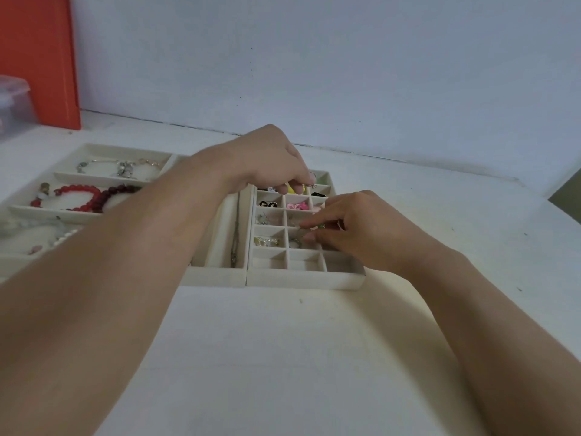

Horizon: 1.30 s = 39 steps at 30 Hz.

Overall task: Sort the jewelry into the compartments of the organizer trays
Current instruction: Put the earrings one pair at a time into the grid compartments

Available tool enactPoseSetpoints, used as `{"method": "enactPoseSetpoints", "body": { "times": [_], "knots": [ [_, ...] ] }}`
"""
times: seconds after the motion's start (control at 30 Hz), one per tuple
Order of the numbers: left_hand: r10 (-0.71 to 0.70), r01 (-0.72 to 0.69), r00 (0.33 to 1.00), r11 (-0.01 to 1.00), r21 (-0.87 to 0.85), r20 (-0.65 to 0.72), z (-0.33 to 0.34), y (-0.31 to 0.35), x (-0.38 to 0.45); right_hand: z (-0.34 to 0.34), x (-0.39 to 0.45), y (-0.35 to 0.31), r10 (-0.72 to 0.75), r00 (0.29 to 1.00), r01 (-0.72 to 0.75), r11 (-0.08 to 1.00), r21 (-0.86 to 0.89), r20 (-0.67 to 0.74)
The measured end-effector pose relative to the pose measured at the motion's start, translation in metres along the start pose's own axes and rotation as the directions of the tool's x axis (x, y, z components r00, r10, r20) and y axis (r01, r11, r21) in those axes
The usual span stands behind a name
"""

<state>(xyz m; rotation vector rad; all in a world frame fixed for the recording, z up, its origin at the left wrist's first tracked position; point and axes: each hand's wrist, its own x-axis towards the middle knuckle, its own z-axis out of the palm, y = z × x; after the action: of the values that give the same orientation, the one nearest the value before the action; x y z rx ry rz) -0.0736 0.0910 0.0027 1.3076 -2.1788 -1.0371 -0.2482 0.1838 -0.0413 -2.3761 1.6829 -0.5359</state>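
Note:
A cream grid tray [306, 280] with small square compartments holds earrings, pink pieces [298, 206] and yellow bits. My left hand [267, 158] hovers over its far rows, fingers curled, pinching a silver ring [312, 177]. My right hand [355, 225] reaches in from the right and pinches a small silver ring [302, 231] over the middle compartments; a green piece [321, 226] shows by its fingers. A long-slot tray [217, 275] sits to the left with a thin chain [234, 247]. A wide tray [56, 212] further left holds a red bead bracelet [78, 196] and a silver bracelet [122, 166].
All trays lie on a white table against a pale wall. A red panel [41, 58] and a clear plastic box [12, 105] stand at the far left. Bare tabletop [283, 357] stretches in front of the trays.

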Motion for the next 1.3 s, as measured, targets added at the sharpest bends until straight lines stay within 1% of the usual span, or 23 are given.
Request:
{"method": "enactPoseSetpoints", "body": {
  "times": [0.2,0.33,0.47,0.63,0.77,0.87,0.97,1.03,1.13,1.2,1.3],
  "knots": [
    [0.013,-0.013,1.0,1.0,-0.02,0.013,0.0,0.001,-0.001,0.0,0.001,-0.008,-0.073,0.997,0.07,0.994,-0.08,-0.031],
    [0.018,-0.018,1.0,0.999,-0.028,0.01,-0.001,0.0,-0.001,0.001,0.002,-0.011,-0.067,0.997,0.066,0.998,-0.019,-0.038],
    [0.019,-0.019,1.0,1.0,-0.02,0.013,0.001,0.001,-0.001,0.004,0.004,-0.012,-0.073,0.997,0.073,0.997,-0.028,-0.003],
    [0.019,-0.019,1.0,1.0,-0.017,0.013,0.003,0.001,-0.002,0.0,0.007,-0.014,-0.029,0.994,0.03,1.0,-0.007,0.102],
    [0.013,-0.013,1.0,1.0,-0.006,0.011,0.003,0.0,-0.001,-0.006,0.006,-0.016,0.036,0.984,-0.031,0.999,-0.031,0.177],
    [0.017,-0.017,1.0,1.0,-0.003,0.008,0.005,0.0,0.0,-0.009,0.003,-0.019,0.073,0.98,-0.062,0.996,-0.064,0.187],
    [0.021,-0.021,1.0,1.0,0.004,0.005,0.006,0.0,0.0,-0.01,0.0,-0.022,0.077,0.982,-0.063,0.994,-0.086,0.172],
    [0.018,-0.019,1.0,1.0,0.008,0.012,0.005,0.0,-0.001,-0.012,-0.002,-0.023,0.071,0.984,-0.062,0.996,-0.063,0.161],
    [0.013,-0.013,1.0,1.0,0.006,0.028,0.003,0.0,-0.001,-0.018,-0.006,-0.017,0.1,0.993,-0.103,0.994,0.038,0.07],
    [0.017,-0.018,0.999,1.0,0.009,0.044,0.002,0.001,-0.002,-0.02,-0.007,-0.008,0.153,0.986,-0.145,0.984,0.1,-0.073],
    [0.031,-0.031,0.996,1.0,0.004,0.086,0.003,0.003,-0.003,-0.02,-0.006,0.003,0.21,0.928,-0.163,0.972,0.17,-0.309]
  ]
}}
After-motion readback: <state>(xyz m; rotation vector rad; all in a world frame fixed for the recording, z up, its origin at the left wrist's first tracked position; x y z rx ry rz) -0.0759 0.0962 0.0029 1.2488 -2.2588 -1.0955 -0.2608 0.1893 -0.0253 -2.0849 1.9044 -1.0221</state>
